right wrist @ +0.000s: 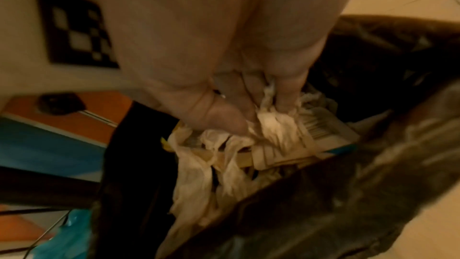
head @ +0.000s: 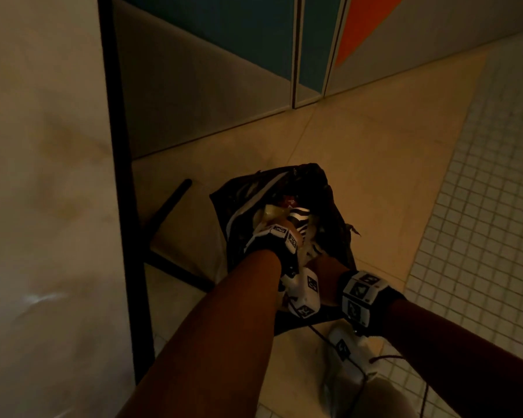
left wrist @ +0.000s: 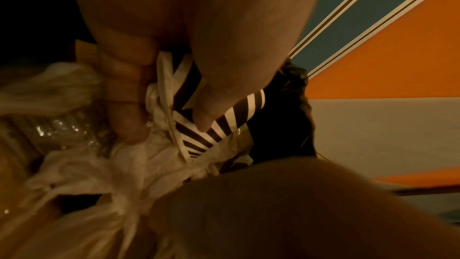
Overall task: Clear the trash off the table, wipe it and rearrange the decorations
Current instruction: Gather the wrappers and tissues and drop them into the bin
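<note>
A black trash bag stands open on the floor, filled with crumpled paper and wrappers. My left hand reaches into it and grips a black-and-white striped paper piece together with white scraps, thumb on the stripes, fingers curled behind. In the left wrist view the left hand sits over crumpled tissue. My right hand is also inside the bag. In the right wrist view the right hand pinches a wad of white tissue lying on flat cardboard trash.
The pale table top with its black frame fills the left side, and a black leg brace lies beside the bag. Blue and orange wall panels stand behind. Small white floor tiles spread to the right.
</note>
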Demonstrator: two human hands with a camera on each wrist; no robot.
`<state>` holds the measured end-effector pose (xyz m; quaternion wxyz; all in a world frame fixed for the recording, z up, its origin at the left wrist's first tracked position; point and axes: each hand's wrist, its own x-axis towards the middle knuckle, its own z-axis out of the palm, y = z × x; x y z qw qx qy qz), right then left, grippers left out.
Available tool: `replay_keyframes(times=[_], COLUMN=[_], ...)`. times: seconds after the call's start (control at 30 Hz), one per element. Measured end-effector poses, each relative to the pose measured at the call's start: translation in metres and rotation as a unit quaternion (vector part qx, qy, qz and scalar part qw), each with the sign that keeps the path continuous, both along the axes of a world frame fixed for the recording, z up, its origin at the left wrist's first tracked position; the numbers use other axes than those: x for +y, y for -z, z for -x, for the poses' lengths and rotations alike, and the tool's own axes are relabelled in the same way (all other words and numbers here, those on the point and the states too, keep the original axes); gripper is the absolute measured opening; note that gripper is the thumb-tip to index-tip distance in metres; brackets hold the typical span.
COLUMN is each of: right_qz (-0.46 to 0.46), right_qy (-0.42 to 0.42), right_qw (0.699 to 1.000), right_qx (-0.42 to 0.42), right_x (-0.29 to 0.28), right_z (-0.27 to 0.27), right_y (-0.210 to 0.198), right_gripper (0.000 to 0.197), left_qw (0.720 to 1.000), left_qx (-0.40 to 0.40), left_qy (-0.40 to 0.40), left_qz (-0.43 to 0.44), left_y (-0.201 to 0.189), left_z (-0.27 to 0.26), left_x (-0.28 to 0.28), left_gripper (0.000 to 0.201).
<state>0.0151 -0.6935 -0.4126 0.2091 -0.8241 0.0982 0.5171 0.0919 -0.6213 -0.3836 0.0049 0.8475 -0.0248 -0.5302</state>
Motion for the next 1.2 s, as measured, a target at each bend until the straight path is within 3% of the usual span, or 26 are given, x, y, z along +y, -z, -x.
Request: replay_keyframes(times=[0.03, 0.07, 0.17, 0.23, 0.3, 0.37, 0.43, 0.5, 0.6, 0.73, 0.97, 1.2], right_qz=[-0.01, -0.009, -0.012, -0.012, -0.022, -0.038, -0.041, -0.032, -0.015, -0.031, -0.114, -0.165], right_qy=[0.028, -0.004, -0.004, 0.022, 0.016, 0.045, 0.066, 0.061, 0.032, 0.042, 0.051, 0.006], right_qw=[1.0, 1.0, 1.0, 1.0, 1.0, 0.998, 0.997, 0.996, 0.995, 0.99, 0.948, 0.915], right_qx=[0.01, 0.025, 0.012, 0.015, -0.011, -0.014, -0.025, -0.049, -0.091, -0.127, -0.293, -0.369], right_x=[-0.002, -0.003, -0.013, -0.018, -0.025, -0.032, -0.036, -0.039, -0.041, -0.028, 0.042, 0.162], right_z=[-0.002, -0.002, 0.001, 0.0, 0.002, 0.004, 0.005, 0.006, 0.006, -0.002, -0.032, -0.046], right_y=[0.005, 0.01, 0.018, -0.004, -0.022, -0.045, -0.069, -0.098, -0.149, -0.223, -0.324, -0.361], right_gripper=[0.033, 0.03, 0.037, 0.015, 0.05, 0.062, 0.059, 0.056, 0.044, 0.036, 0.024, 0.02], left_qw=[0.999, 0.999, 0.992, 0.995, 0.999, 0.999, 1.0, 0.997, 0.979, 0.962, 0.919, 0.897], left_qx=[0.0, 0.004, 0.007, 0.026, 0.032, 0.011, 0.005, -0.031, -0.096, -0.155, -0.206, -0.251], left_qy=[0.033, 0.031, 0.125, 0.097, 0.037, 0.009, 0.023, 0.007, -0.057, -0.103, -0.151, -0.21], left_qz=[-0.004, -0.022, -0.023, -0.025, 0.014, 0.039, 0.016, 0.065, 0.173, 0.2, 0.302, 0.297], left_y=[0.001, 0.006, 0.01, 0.008, 0.0, -0.03, -0.058, -0.1, -0.13, -0.206, -0.342, -0.392], left_z=[0.001, -0.001, -0.001, -0.002, -0.002, -0.001, -0.002, -0.003, -0.015, -0.026, -0.025, -0.013], left_x=[-0.003, -0.005, -0.009, -0.007, -0.006, -0.003, 0.0, 0.001, 0.009, 0.029, 0.144, 0.322], left_gripper=[0.056, 0.054, 0.054, 0.06, 0.075, 0.082, 0.061, 0.04, 0.035, 0.009, 0.014, 0.01])
